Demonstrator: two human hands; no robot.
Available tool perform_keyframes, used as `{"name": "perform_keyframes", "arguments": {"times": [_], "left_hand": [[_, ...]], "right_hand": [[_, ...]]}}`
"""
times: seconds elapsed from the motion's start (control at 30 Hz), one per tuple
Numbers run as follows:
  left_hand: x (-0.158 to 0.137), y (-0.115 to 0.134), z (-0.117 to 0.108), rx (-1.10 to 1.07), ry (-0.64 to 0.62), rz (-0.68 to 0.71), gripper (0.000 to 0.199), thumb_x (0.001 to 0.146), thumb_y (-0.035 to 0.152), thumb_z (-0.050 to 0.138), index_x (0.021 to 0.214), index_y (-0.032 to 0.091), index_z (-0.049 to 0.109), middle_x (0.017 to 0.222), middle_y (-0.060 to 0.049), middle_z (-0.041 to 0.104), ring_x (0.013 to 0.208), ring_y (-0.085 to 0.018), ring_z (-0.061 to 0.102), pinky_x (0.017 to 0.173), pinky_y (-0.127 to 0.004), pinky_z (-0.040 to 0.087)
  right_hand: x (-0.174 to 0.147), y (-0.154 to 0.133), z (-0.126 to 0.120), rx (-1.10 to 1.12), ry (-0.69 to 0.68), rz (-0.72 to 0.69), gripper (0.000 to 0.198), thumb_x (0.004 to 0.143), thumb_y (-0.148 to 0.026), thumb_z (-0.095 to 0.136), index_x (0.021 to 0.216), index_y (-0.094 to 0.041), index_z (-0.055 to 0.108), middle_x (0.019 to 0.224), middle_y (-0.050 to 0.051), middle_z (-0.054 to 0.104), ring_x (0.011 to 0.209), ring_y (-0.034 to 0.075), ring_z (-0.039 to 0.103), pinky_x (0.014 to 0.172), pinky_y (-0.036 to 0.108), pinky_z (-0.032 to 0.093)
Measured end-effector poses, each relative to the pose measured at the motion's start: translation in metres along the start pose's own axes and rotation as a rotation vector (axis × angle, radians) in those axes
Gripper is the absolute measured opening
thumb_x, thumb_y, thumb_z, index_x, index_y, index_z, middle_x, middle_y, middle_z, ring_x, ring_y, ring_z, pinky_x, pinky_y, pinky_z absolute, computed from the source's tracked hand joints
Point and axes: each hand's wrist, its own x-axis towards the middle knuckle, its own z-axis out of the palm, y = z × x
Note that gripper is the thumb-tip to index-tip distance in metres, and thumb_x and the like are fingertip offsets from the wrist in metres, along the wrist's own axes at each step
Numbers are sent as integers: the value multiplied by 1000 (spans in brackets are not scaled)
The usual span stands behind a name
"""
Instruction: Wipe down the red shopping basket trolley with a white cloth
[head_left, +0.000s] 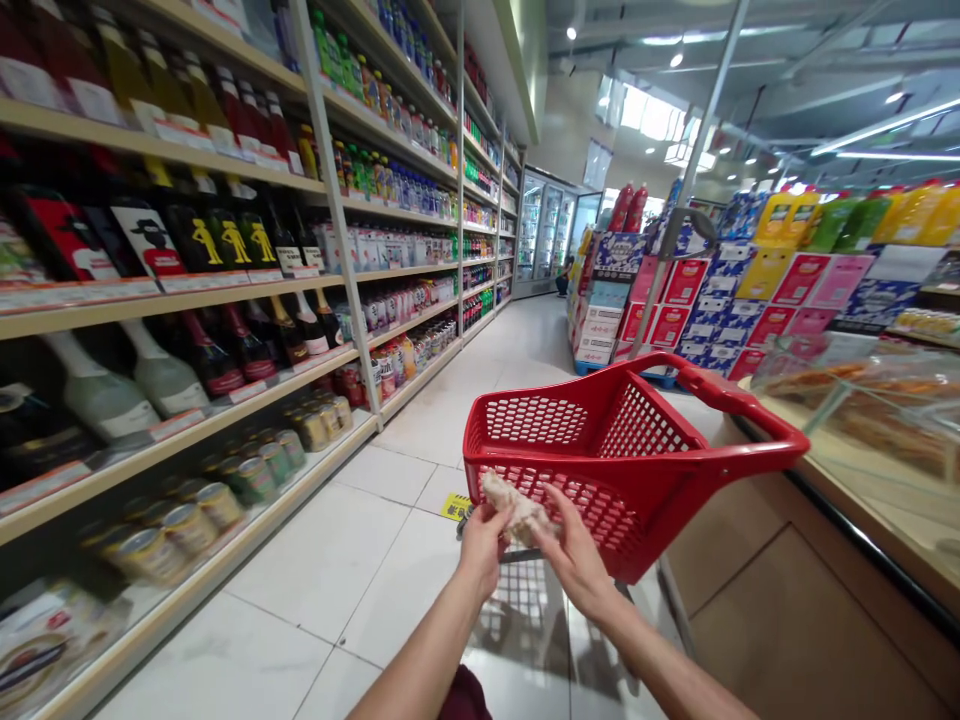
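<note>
A crumpled, whitish-beige piece of soft material [516, 507], perhaps a rag, is held up between both of my hands. My left hand [482, 545] pinches its left side with thumb and fingers. On the other side, my right hand [576, 558] grips the right end, its index finger raised along it. Just beyond the hands stands a red plastic shopping cart [645, 500] with perforated walls, its handle pointing right. Its near wall is partly covered by the hands and the material. I cannot make out exactly what the material is.
Shelves [180, 290] of bottles and cans line the left side. At right is a wooden counter [772, 590] with a clear case. Stacked drink cartons [705, 300] stand beyond the cart. A tiled floor [360, 540] runs down the aisle towards glass-door fridges [547, 225].
</note>
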Motion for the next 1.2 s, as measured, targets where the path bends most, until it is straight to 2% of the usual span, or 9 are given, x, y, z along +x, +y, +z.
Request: {"name": "perform_keyframes", "arguments": {"times": [0.1,0.17,0.27,0.37,0.53,0.8,0.93,1.03,1.2], "left_hand": [[18,4,-1,152,-105,-3,31,61,36,64,84,15,59,72,-2,61,53,-8,53,47,-19,38],[34,11,-4,282,-172,14,27,60,31,65,81,14,60,70,-3,61,55,-11,54,51,-24,42],[66,26,-12,498,-162,124,22,67,21,55,88,15,59,82,-6,62,73,-16,58,71,-33,45],[99,36,-22,707,-128,279,35,67,11,48,100,19,56,108,-7,57,104,-20,48,96,-38,30],[131,34,-27,980,-147,372,41,59,2,42,94,16,57,104,-10,56,107,-23,43,99,-41,22],[109,29,-28,1098,-175,375,39,55,1,35,81,19,57,91,-3,60,91,-16,50,88,-32,34],[90,33,-39,1055,-203,335,35,56,5,37,79,19,58,86,-1,62,84,-15,53,80,-27,39],[75,37,-49,1019,-202,310,27,63,14,35,76,18,59,84,-1,64,82,-15,55,77,-26,41],[51,40,-66,975,-165,316,34,73,26,27,72,17,59,83,-3,65,84,-17,56,79,-27,42]], "right_hand": [[10,15,-2,-154,-139,-304,57,70,-19,55,126,-23,42,133,8,41,122,22,36,99,40,33],[20,21,-9,-225,-193,-328,54,72,-13,47,124,-26,44,127,6,48,116,19,45,94,37,39],[39,23,-25,-298,-141,-219,44,71,-14,46,113,-25,54,108,4,62,97,18,58,84,32,46],[57,20,-37,-278,4,-58,29,75,-24,48,100,-22,60,95,4,66,83,19,62,74,29,48],[72,26,-39,-186,158,86,27,79,-34,44,95,-18,57,88,5,66,75,19,62,69,29,48],[64,35,-31,-512,-33,-285,45,69,-13,51,114,-20,51,93,6,59,84,19,58,74,31,48],[70,5,-33,-591,105,-528,31,79,-19,47,108,-19,56,108,11,53,101,23,51,85,38,44],[67,-3,-16,-625,156,-720,29,84,-18,42,109,-17,55,127,13,44,123,26,32,96,46,33],[17,46,35,-774,-218,-815,31,86,-13,38,112,-19,54,119,7,55,120,19,38,97,40,35]]}}
